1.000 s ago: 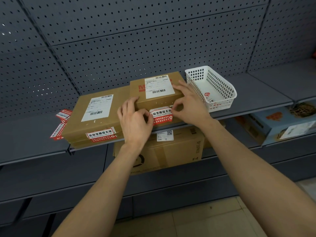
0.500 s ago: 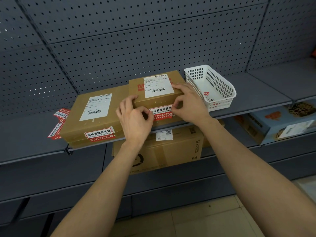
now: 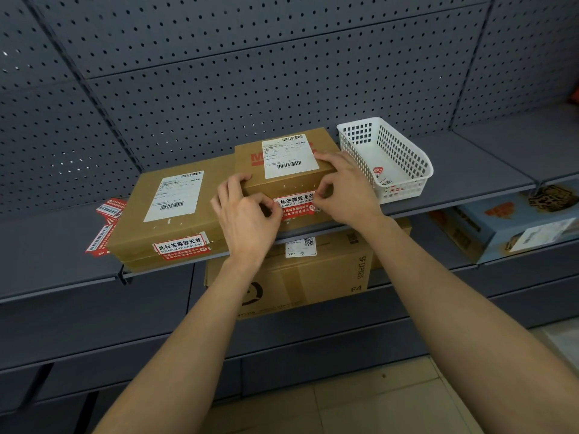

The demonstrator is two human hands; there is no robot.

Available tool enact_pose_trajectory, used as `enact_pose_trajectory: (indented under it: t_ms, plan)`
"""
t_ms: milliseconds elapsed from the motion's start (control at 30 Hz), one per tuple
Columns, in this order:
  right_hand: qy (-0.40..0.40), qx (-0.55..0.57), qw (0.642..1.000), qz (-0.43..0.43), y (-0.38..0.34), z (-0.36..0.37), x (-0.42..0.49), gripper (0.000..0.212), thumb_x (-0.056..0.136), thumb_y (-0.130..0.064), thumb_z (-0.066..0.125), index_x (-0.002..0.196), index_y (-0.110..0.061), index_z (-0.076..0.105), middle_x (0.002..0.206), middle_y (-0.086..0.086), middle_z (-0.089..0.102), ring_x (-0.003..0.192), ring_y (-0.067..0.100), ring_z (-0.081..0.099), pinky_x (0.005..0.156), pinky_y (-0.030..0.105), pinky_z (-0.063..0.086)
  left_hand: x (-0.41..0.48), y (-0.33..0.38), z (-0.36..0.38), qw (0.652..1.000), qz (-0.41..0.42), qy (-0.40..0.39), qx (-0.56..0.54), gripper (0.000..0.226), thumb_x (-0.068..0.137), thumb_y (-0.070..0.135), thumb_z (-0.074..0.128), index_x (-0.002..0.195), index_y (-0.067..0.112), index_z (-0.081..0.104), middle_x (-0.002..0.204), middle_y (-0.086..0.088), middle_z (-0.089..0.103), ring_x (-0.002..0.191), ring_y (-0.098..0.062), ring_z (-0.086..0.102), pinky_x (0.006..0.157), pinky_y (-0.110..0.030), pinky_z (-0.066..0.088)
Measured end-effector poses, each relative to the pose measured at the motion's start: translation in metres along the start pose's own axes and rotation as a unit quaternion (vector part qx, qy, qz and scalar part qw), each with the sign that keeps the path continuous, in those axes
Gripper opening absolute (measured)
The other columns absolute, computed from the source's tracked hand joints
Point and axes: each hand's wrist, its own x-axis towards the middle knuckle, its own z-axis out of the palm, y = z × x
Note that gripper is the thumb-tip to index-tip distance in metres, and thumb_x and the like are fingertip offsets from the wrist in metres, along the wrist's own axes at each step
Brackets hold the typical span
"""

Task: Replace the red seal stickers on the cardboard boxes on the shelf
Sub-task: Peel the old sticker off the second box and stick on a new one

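Note:
Two cardboard boxes lie on the grey shelf (image 3: 470, 180). The larger left box (image 3: 175, 220) carries a red seal sticker (image 3: 181, 246) on its front edge. On the smaller right box (image 3: 283, 186) a second red seal sticker (image 3: 294, 205) sits on the front face between my hands. My left hand (image 3: 247, 220) pinches its left end with thumb and forefinger, the other fingers hooked over the box's top left corner. My right hand (image 3: 343, 191) pinches the right end, with its outer fingers resting on the box top.
A white plastic basket (image 3: 410, 161) holding torn sticker scraps (image 3: 380, 178) stands right of the boxes. Loose red stickers (image 3: 105, 227) lie on the shelf at the left. On the lower shelf sit a brown carton (image 3: 313, 277) and a printed box (image 3: 507, 230). Pegboard backs the shelf.
Both hands stay at the ends of the right box's sticker. My left fingers have slid up onto the box's top left corner, and my right thumb has closed in on the sticker's right end.

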Motion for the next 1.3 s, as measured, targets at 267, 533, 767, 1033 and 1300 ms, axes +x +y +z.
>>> enact_pose_trajectory:
  t_ms: [267,533,767,1033,1300]
  plan:
    - [-0.008,-0.007,1.0,0.016,-0.003,-0.003,0.0,0.018,0.086,-0.022,0.083,0.073,-0.011,0.077,0.162,-0.016,0.045,0.151,0.008,0.03,0.108,0.026,0.01,0.005,0.002,-0.008,1.0,0.011,-0.002,0.029,0.024,0.079,0.04,0.085,0.064,0.027,0.072,0.131,0.004,0.059,0.13,-0.023,0.049,0.112,-0.043,0.033]
    - [0.085,-0.029,0.995,-0.033,-0.006,0.025,0.002,0.045,0.077,-0.05,0.091,0.055,-0.017,0.069,0.15,-0.001,0.061,0.143,0.022,0.046,0.127,0.052,0.03,0.007,0.005,-0.011,0.999,0.015,0.015,0.048,0.046,0.078,0.062,0.085,0.063,0.027,0.058,0.123,0.005,0.062,0.121,-0.023,0.053,0.108,-0.044,0.036]
    - [0.035,-0.007,0.997,-0.073,0.015,0.009,0.006,0.056,0.084,-0.038,0.088,0.051,-0.024,0.044,0.156,-0.006,0.057,0.148,0.016,0.045,0.128,0.045,0.032,0.018,-0.013,-0.013,0.999,0.041,0.012,0.017,0.055,0.076,0.061,0.088,0.071,0.027,0.046,0.103,0.008,0.057,0.104,-0.021,0.05,0.098,-0.044,0.043]
    - [0.046,-0.029,0.994,-0.09,0.016,0.008,0.005,0.057,0.084,-0.042,0.088,0.051,-0.028,0.043,0.159,-0.009,0.054,0.15,0.017,0.041,0.124,0.049,0.038,0.016,-0.013,-0.016,0.999,0.039,0.015,0.017,0.059,0.075,0.063,0.088,0.082,0.026,0.044,0.101,0.008,0.053,0.1,-0.019,0.045,0.094,-0.041,0.041]
    - [0.092,-0.127,0.972,-0.175,0.023,0.027,-0.004,0.045,0.074,-0.054,0.089,0.06,-0.018,0.066,0.163,0.008,0.047,0.159,0.029,0.03,0.13,0.063,0.014,0.003,-0.011,-0.009,0.988,0.081,-0.005,0.13,0.102,0.065,0.069,0.092,0.14,0.017,0.045,0.128,-0.007,0.056,0.117,-0.03,0.052,0.102,-0.047,0.043]
